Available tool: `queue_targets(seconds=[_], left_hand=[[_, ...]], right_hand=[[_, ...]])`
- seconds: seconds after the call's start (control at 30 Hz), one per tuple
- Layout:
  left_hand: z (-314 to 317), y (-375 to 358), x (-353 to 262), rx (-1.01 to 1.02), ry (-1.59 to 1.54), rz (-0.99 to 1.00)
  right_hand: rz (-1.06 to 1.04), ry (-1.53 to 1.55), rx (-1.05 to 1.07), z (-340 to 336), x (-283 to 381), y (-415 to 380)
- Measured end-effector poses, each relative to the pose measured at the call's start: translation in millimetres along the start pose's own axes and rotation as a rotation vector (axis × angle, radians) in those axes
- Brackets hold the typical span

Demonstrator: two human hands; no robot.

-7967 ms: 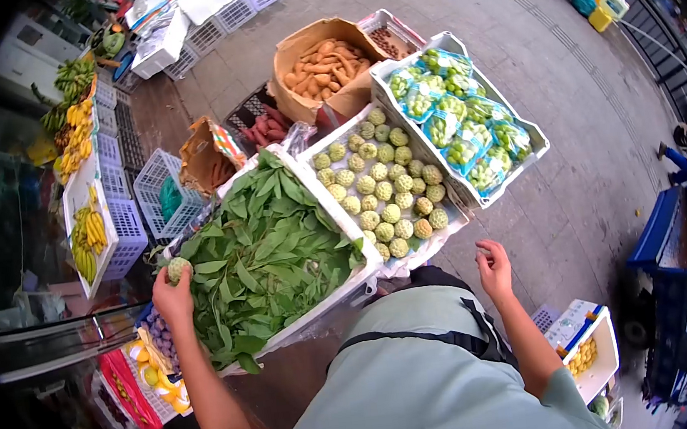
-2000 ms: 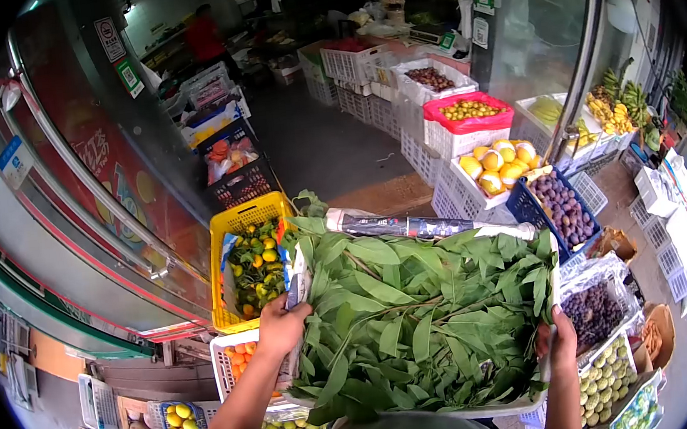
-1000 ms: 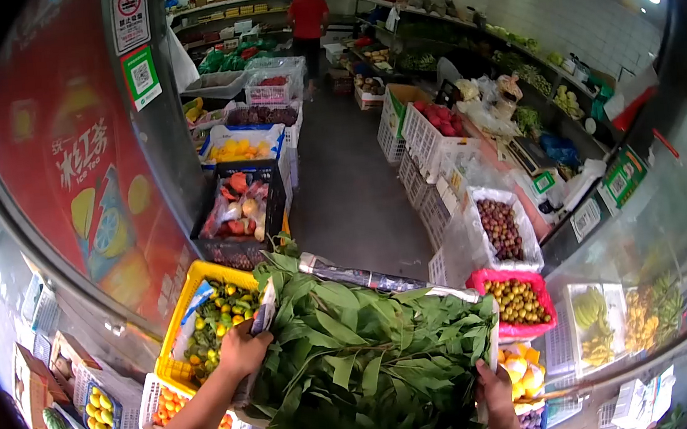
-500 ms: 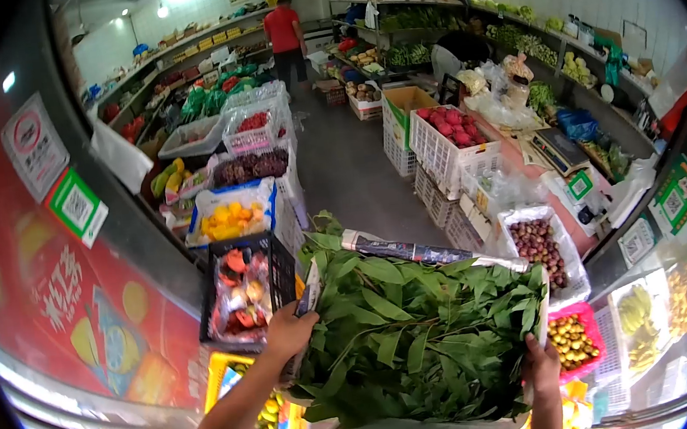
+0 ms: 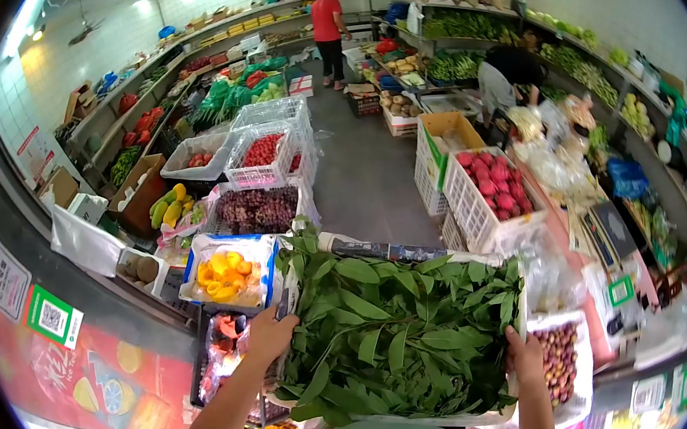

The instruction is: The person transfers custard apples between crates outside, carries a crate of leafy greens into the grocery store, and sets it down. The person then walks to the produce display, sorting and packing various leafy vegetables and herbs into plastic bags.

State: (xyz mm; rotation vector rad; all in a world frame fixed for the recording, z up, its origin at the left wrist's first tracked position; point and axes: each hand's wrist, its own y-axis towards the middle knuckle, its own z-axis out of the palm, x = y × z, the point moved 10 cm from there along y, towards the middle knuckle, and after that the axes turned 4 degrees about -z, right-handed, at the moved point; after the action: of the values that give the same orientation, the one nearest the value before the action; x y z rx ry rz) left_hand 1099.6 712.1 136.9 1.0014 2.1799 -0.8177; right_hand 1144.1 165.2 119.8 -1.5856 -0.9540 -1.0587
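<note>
The box [image 5: 523,306] of leaves [image 5: 398,334] lies at lower centre of the frame, long axis running left to right, between left hand [image 5: 272,336] and right hand [image 5: 526,354], each gripping the nearer short side.

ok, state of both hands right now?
Left hand: closed on the left rim of the box of green leaves.
Right hand: closed on its right rim.

Left wall [image 5: 16,115] and right wall [image 5: 608,19] finished in pale tile. Left lined with tiered shelves [image 5: 243,17], right with curved shelving [image 5: 464,6]; both stocked. Grey floor [image 5: 364,170] flanked by crates [image 5: 470,208]. Upper left lit by yellowish lamp [image 5: 37,34]. Dark entrance frame [image 5: 129,308], left, tagged with green QR sign [image 5: 54,316].
</note>
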Motion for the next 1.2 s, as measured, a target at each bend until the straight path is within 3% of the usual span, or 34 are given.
queue_targets(seconds=[0.23, 0.27, 0.67, 0.97, 1.1, 1.13, 1.2], left_hand=[[12, 171, -79, -0.038, 0.037, 0.063], [14, 198, -98, -0.041, 0.104, 0.154], [55, 487, -269, 0.092, -0.019, 0.173], [54, 696, -331, -0.058, -0.007, 0.071], [59, 799, -357, -0.013, -0.055, -0.006], [58, 835, -370, -0.096, 0.035, 0.085], [57, 897, -388, -0.077, 0.014, 0.049]], right_hand=[[0.022, 0.004, -0.031, 70, 63, 140], [0.026, -0.009, -0.05, 77, 73, 154], [-0.017, 0.108, -0.229, 174, 149, 403], [-0.027, 0.078, 0.006, 314, 264, 662], [0.04, 0.016, 0.021, 378, 290, 767], [0.036, 0.012, -0.009, 388, 294, 795], [0.04, 0.017, -0.015, 426, 312, 843]])
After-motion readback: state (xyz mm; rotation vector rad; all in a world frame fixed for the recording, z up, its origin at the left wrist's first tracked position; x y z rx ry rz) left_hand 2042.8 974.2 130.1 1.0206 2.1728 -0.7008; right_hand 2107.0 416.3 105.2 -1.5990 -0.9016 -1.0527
